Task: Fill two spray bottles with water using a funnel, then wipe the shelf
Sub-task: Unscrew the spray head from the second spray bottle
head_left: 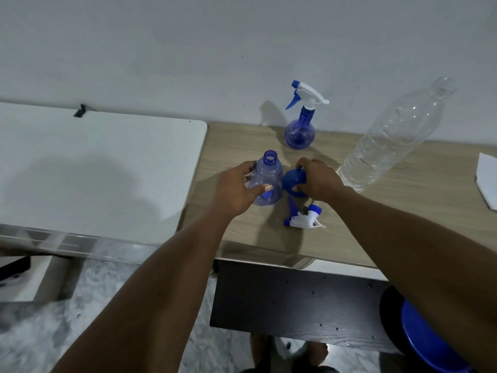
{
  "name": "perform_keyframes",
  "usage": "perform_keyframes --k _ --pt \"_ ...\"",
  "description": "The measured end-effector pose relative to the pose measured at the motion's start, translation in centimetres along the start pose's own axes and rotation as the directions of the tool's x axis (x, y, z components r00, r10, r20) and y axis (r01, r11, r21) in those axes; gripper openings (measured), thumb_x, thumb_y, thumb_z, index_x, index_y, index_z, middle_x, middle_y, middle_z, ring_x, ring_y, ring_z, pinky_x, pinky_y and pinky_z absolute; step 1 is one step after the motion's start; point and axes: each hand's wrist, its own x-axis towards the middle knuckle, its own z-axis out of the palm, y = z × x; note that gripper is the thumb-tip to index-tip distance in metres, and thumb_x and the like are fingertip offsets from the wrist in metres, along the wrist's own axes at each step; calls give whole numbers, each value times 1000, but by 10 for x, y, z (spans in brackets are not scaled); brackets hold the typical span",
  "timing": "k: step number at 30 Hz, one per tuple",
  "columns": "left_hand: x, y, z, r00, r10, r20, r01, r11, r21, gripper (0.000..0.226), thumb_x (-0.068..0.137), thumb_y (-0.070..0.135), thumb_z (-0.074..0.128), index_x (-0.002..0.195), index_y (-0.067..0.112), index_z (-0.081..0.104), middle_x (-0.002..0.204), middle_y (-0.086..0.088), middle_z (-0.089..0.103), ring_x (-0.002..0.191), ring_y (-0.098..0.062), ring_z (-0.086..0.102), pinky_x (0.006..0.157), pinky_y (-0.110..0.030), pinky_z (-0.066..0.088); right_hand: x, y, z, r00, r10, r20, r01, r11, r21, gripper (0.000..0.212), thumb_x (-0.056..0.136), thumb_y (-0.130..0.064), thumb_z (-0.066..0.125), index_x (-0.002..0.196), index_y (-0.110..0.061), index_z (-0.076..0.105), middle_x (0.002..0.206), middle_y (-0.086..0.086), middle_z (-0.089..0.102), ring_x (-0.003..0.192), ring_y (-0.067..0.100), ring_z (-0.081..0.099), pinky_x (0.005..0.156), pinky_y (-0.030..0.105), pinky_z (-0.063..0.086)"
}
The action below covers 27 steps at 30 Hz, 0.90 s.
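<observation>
Left hand — curled round the uncapped spray bottle; right hand — gripping the blue funnel, just beside that bottle.

There is one view only, from a wide-angle camera on the person's head. It looks forward and steeply down onto the wooden shelf against the white wall. The left hand and the right hand lie near the middle of the frame, close to the lens.
</observation>
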Motion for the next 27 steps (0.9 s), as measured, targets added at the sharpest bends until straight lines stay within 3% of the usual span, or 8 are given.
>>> perform_keyframes --k 6,10,13,17,20,25,27 --pt "0 0 0 1000 14 2 -14 1000 21 70 76 29 86 138 16 56 129 -3 66 115 -18 65 98 -33 54 -2 -3 -21 992 22 -126 -9 994 104 58 77 -33 80 125 -17 50 122 10 57 103 27 58 78 33 45" --pt "0 -1 0 1000 18 4 -18 999 39 69 75 31 86 137 18 57 127 0 66 111 -14 64 95 -29 54 -2 -5 -28 990 65 -124 -32 967 252 61 77 -41 80 122 -17 47 118 8 59 98 24 57 79 36 48" --pt "-1 0 -1 1000 12 1 -12 999 40 68 76 29 86 136 17 57 127 -1 67 111 -15 65 94 -31 54 -5 -14 -40 979 106 -173 -11 879 476 65 81 -43 77 129 -17 40 114 2 56 97 21 57 79 34 47" --pt "-1 1 -1 1000 -6 10 5 999 31 68 77 26 85 138 17 55 129 -2 66 114 -18 65 98 -37 54 -11 -30 -71 977 46 -207 114 708 697 74 80 -43 77 140 -28 36 117 1 57 101 23 65 87 44 59" --pt "0 4 0 999 -32 17 31 999 34 66 78 26 85 137 18 56 128 0 66 114 -17 65 97 -34 54 -17 -46 -90 970 -24 -240 193 675 712 63 82 -40 78 136 -25 49 113 3 59 94 20 65 83 43 61" --pt "1 7 0 998 -50 42 47 997 62 64 80 26 83 137 20 54 123 6 64 106 -8 62 80 -11 44 -33 -64 -101 906 -65 -418 336 713 616 48 75 -42 84 107 -14 61 97 -7 65 81 1 63 70 11 49" --pt "2 7 0 998 -45 52 41 996 82 64 81 29 82 138 20 53 126 6 65 106 -9 63 80 -12 44 -39 -65 -96 881 -116 -458 384 741 551 44 72 -41 86 98 -14 63 92 -8 66 77 1 63 68 10 49"
